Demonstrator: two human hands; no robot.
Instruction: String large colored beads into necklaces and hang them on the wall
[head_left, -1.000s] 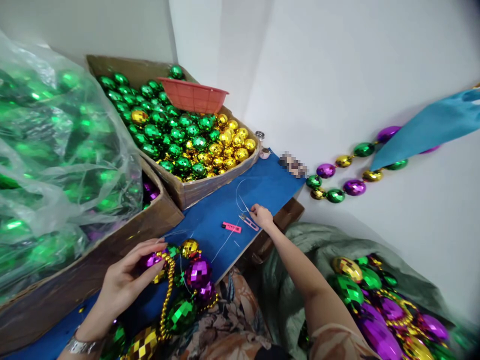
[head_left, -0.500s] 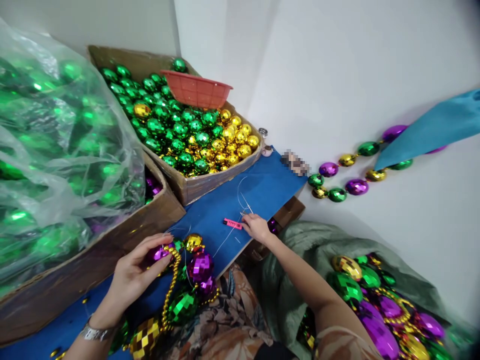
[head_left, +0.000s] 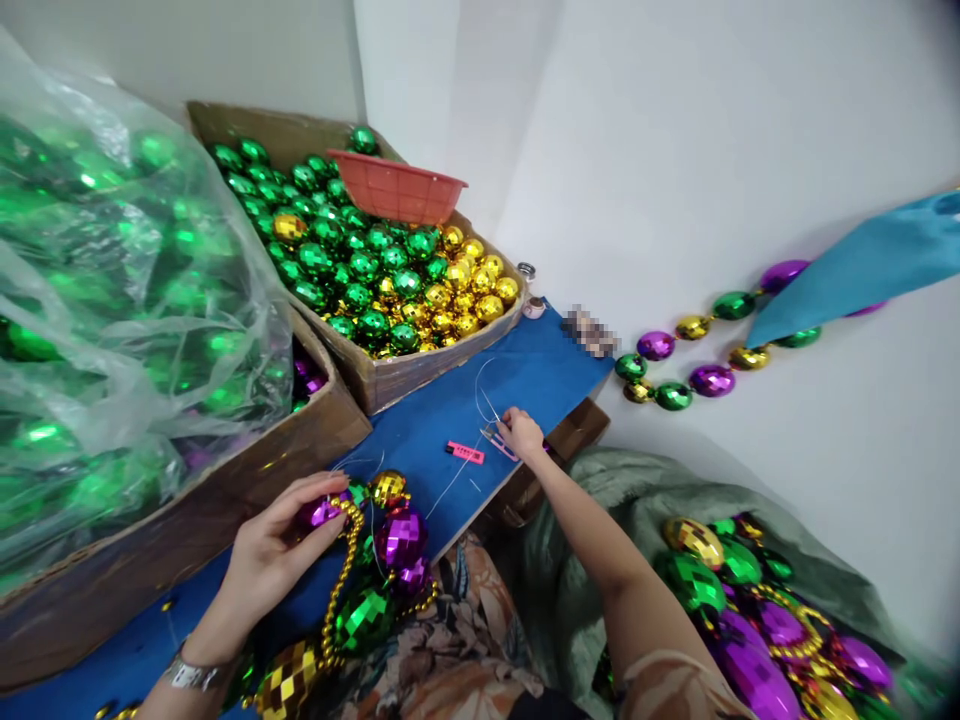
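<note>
1. The left hand [head_left: 281, 550] is closed softly, with the purple bead [head_left: 322, 512] gripped between thumb and fingers, just above the near part of the blue table [head_left: 420, 430].
2. From its fingertips the gold bead string [head_left: 348, 570] hangs down; its long axis runs toward the person's body, with a slight curve, until near the large green bead [head_left: 365, 617].
3. The right hand [head_left: 523, 435] has its fingertips pinched together on a thin needle [head_left: 490, 405], over the farther part of the table.
4. This needle points away from the person and to the left, so its long axis is slanting; beside it the clear thread [head_left: 476, 392] makes a loop.
5. The pink snips [head_left: 500, 445] are lying partly under the right hand, blades pointing left; whether the hand touches them, I cannot tell.
6. Just beside the snips, the pink lighter [head_left: 466, 453] lies nearly crosswise, its black end to the left.
</note>
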